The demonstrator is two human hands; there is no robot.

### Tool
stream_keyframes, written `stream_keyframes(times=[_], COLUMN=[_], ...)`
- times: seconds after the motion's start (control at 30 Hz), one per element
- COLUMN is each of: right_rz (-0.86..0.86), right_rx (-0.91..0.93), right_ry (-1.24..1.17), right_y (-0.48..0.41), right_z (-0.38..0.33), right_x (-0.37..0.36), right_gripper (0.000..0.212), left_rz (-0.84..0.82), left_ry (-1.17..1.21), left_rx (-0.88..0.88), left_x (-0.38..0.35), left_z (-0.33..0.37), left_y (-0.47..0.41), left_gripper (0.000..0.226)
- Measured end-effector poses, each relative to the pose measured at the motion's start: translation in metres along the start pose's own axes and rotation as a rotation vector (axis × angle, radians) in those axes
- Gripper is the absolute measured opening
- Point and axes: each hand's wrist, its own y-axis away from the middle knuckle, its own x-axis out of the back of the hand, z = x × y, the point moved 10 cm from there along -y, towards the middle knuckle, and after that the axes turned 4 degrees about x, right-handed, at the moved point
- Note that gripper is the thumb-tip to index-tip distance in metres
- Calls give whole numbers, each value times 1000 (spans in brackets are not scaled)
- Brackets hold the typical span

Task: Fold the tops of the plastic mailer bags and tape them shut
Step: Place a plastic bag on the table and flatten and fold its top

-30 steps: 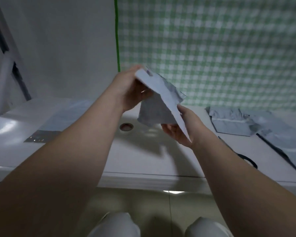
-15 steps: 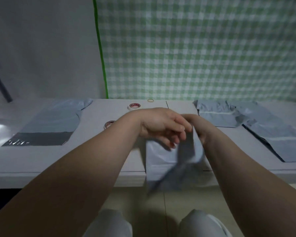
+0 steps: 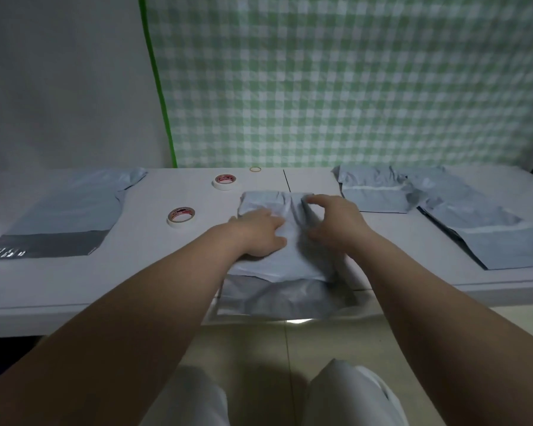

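Observation:
A grey mailer bag lies on the white table in front of me, its open end hanging over the front edge. My left hand rests flat on the bag's left half. My right hand sits on the bag's right half with fingers and thumb curled round a raised fold of plastic. Two tape rolls stand to the left: one nearer, one further back.
An unfolded mailer lies at the table's left. Two mailers with taped tops lie at the right, one further back and one nearer. A rubber band sits by the checked curtain. My knees show below the table edge.
The bag, held up in the air a second ago, came down over the table edge and now lies flat further onto the table. Both hands moved forward onto it.

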Motion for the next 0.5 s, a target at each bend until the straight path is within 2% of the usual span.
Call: stream_keyframes(times=[0.03,0.1,0.2,0.3,0.37,0.47,0.5], right_rz=[47,59,-135,-311,-283,-154,-129], right_rx=[71,177,264,290,291,327,319], right_ry=[43,102,126,143,144,259,309], right_y=[1,8,33,59,65,66,66], right_z=[-6,-19,-33,-34,-32,-34,-34], right_x=[6,8,-7,-25,-25,-18,-17], right_gripper=[42,38,31,45,45,21,21], left_rz=[25,128,155,142,185,282,314], left_ry=[17,118,182,128,151,134,114], left_rx=[27,-36,-208,-223,-200,-170,-165], left_x=[0,9,12,5,5,10,13], left_z=[-4,1,19,13,4,-1,0], left_y=[0,8,35,60,70,77,79], left_gripper=[57,52,38,59,68,49,42])
